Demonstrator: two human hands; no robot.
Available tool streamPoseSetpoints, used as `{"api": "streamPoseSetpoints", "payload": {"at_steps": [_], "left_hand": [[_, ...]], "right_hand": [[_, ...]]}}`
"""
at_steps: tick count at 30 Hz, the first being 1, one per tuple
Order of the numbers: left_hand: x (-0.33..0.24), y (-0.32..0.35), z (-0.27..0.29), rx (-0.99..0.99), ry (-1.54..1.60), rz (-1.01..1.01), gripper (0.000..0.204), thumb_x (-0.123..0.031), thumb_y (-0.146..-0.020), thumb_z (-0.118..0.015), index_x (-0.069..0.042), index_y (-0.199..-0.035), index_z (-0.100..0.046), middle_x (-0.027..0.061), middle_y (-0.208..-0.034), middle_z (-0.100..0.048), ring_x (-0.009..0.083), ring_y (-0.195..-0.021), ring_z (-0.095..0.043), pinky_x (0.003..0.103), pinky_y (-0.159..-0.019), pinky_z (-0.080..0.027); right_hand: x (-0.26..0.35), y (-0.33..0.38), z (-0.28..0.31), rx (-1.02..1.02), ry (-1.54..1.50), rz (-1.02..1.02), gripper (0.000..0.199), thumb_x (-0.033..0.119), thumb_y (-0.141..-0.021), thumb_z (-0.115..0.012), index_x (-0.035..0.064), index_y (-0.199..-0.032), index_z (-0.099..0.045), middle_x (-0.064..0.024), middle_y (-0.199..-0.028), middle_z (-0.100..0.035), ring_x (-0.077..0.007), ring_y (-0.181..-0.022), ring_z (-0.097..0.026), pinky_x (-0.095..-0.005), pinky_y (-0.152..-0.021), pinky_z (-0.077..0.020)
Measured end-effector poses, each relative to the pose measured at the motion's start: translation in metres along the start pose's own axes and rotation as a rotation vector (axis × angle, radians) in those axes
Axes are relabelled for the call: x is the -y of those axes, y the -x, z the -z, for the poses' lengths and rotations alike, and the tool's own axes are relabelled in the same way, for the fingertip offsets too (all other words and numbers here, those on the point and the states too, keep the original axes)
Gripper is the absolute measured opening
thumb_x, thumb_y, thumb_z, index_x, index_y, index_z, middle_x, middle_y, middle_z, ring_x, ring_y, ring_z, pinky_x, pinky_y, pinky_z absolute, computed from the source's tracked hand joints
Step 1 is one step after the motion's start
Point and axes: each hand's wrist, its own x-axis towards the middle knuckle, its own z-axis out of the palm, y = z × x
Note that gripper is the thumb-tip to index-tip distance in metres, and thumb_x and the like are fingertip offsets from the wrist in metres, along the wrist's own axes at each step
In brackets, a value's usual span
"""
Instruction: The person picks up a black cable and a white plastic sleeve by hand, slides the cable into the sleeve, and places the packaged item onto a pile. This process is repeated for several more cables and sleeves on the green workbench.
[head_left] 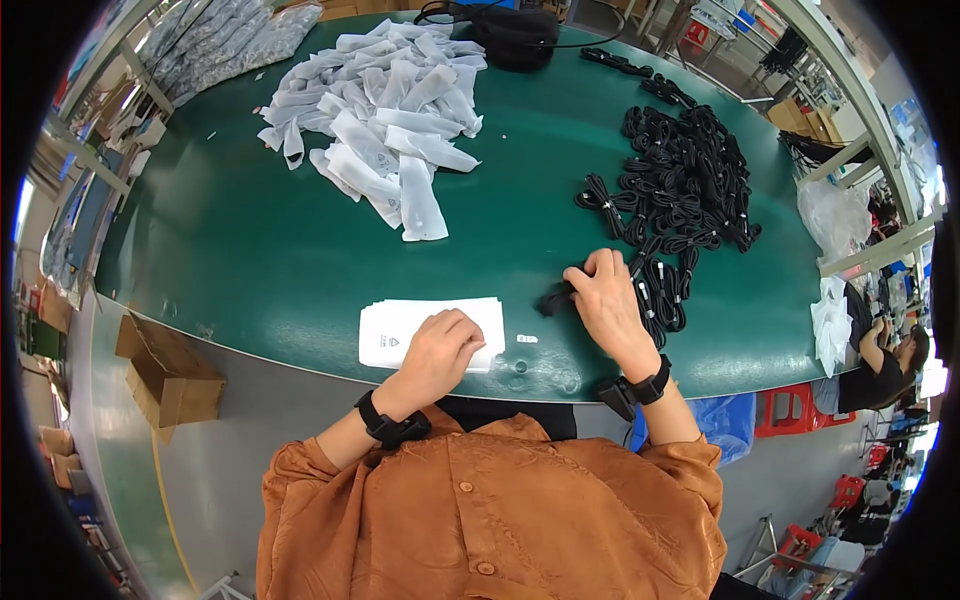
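Observation:
A neat stack of flat white plastic bags lies at the table's near edge. My left hand rests over its right part, fingers curled and pinched together at the top bag; the fingertips are partly hidden. To the right, my right hand bends down over the table with its fingers closed on a small coiled black cable, which looks blurred. Just beyond that hand spreads a large heap of tied black cables, some of them reaching close to my right wrist.
Filled white bags form a big pile at the far left of the green table. A black bundle stands at the back. A small white label lies between my hands. An open cardboard box sits on the floor; another person is at far right.

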Motion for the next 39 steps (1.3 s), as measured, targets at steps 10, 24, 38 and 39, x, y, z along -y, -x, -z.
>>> {"api": "streamPoseSetpoints", "payload": {"at_steps": [10,24,38,39], "left_hand": [[-0.001,-0.001,0.005,-0.025,0.308,0.365,0.006,0.0,-0.09,-0.066,0.001,-0.091,-0.061,0.0097,-0.088,-0.064,0.0187,-0.077,-0.062,0.029,-0.073,-0.051],[-0.001,-0.003,0.006,-0.114,0.222,0.081,0.007,0.003,-0.088,-0.067,0.0,-0.092,-0.061,0.008,-0.094,-0.064,0.0178,-0.084,-0.062,0.028,-0.072,-0.051],[-0.011,-0.01,0.007,-0.04,0.167,-0.056,0.011,0.005,-0.084,-0.067,-0.003,-0.09,-0.061,0.0093,-0.095,-0.064,0.0255,-0.089,-0.06,0.032,-0.077,-0.049],[-0.012,-0.011,0.008,-0.029,0.134,-0.105,0.012,0.004,-0.083,-0.067,-0.003,-0.09,-0.061,0.0094,-0.095,-0.064,0.0258,-0.091,-0.06,0.032,-0.077,-0.049]], "right_hand": [[0.048,0.007,0.014,-0.023,-0.657,-0.048,0.022,0.01,-0.085,-0.075,0.0035,-0.104,-0.065,-0.0114,-0.09,-0.063,-0.0313,-0.073,-0.063,-0.0373,-0.061,-0.05],[0.057,0.024,0.007,0.099,-0.907,-0.06,0.024,0.013,-0.084,-0.076,0.0072,-0.106,-0.068,-0.0095,-0.086,-0.06,-0.0284,-0.07,-0.062,-0.0374,-0.06,-0.0498],[0.063,0.027,-0.005,0.295,-1.045,-0.301,0.026,0.008,-0.083,-0.077,0.0079,-0.108,-0.07,-0.0082,-0.09,-0.058,-0.0256,-0.074,-0.062,-0.0329,-0.068,-0.0528],[0.063,0.027,-0.006,0.37,-1.187,-0.411,0.028,0.007,-0.083,-0.077,0.0079,-0.109,-0.07,-0.0083,-0.093,-0.058,-0.0249,-0.075,-0.062,-0.0324,-0.069,-0.0528]]}}
